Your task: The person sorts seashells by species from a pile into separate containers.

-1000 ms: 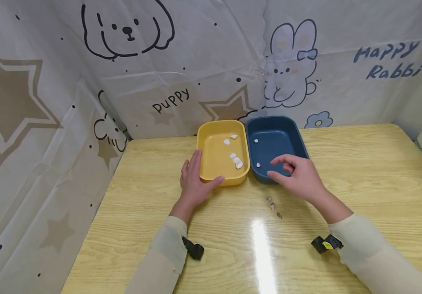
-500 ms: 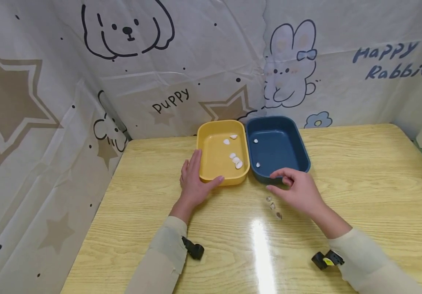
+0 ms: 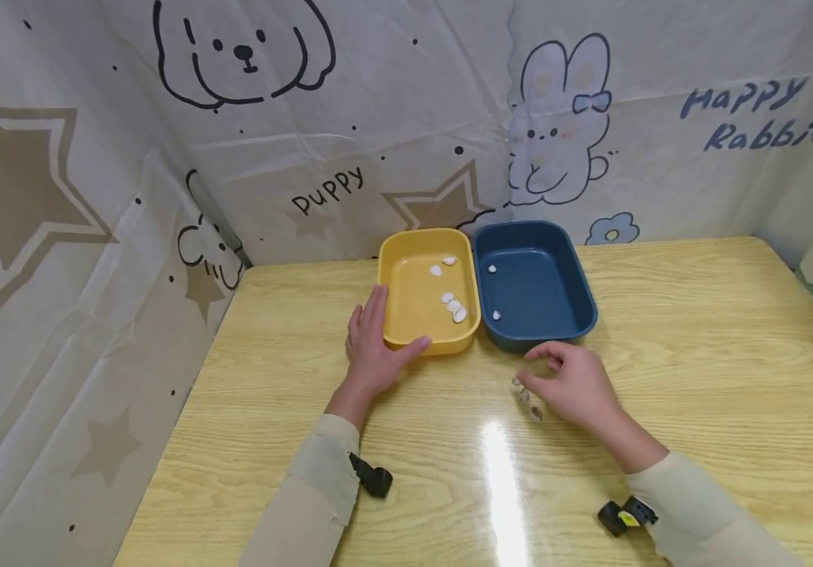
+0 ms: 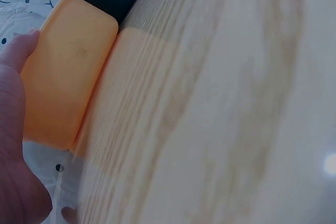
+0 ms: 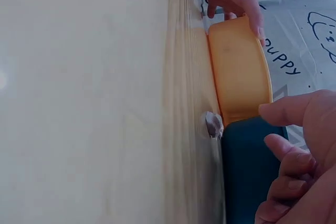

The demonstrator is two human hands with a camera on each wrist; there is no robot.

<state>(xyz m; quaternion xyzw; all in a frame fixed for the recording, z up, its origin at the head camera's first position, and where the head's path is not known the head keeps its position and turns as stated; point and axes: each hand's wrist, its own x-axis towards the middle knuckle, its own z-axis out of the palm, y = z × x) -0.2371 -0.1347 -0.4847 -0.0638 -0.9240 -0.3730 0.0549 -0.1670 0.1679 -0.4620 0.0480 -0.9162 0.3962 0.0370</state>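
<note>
My left hand (image 3: 373,354) lies against the near left corner of the yellow tray (image 3: 406,303). Its fingers stretch along the side, and the thumb touches the front rim. Several white shells (image 3: 459,314) lie inside that tray. Just in front of the blue tray (image 3: 544,287), my right hand (image 3: 576,387) hovers with thumb and index finger apart and nothing between them; the other fingers are curled in. The thumb tip overlaps a short row of small brownish shells (image 3: 537,413) on the table. In the right wrist view one brownish shell (image 5: 214,124) shows before the trays.
Two small pale shells (image 3: 496,315) sit along the left side inside the blue tray. Both trays stand side by side near the back of the wooden table (image 3: 293,331). Behind them hangs a printed cloth (image 3: 356,134). A black wrist camera (image 3: 374,479) is strapped on each sleeve.
My right hand has come back from over the blue tray toward the brownish shells, lower in the head view. The left hand stays at the yellow tray.
</note>
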